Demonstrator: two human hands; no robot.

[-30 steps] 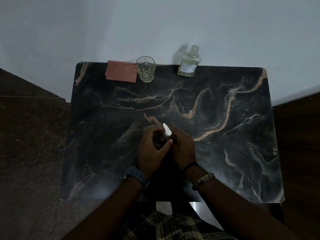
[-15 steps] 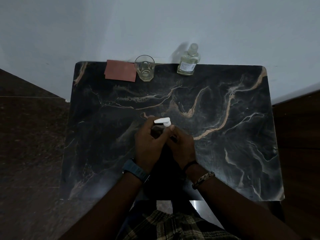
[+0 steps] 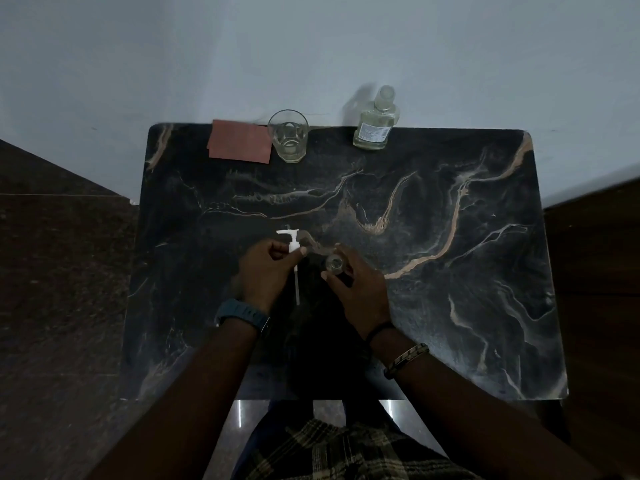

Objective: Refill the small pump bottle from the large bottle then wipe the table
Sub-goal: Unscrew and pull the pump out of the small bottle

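My left hand [image 3: 266, 271] pinches the pump [image 3: 293, 244], tube hanging down; my right [image 3: 356, 289] clasps the open bottle [image 3: 334, 264] just beside it, mouth up.

On the dark marble-patterned table [image 3: 450, 271] stand two clear bottles: one large labelled bottle [image 3: 375, 124] and one small open-necked bottle [image 3: 334, 264]. There is one white pump head with dip tube [image 3: 294, 252], one clear drinking glass [image 3: 288, 136] and one reddish-brown cloth [image 3: 239, 142]. Two bare hands are in view, the left [image 3: 265, 277] and the right [image 3: 360, 289].

Large bottle [image 3: 373, 123] at table's far edge: pale label on front face, print too small and dim to read. No other text, brand, number or sign legible anywhere.
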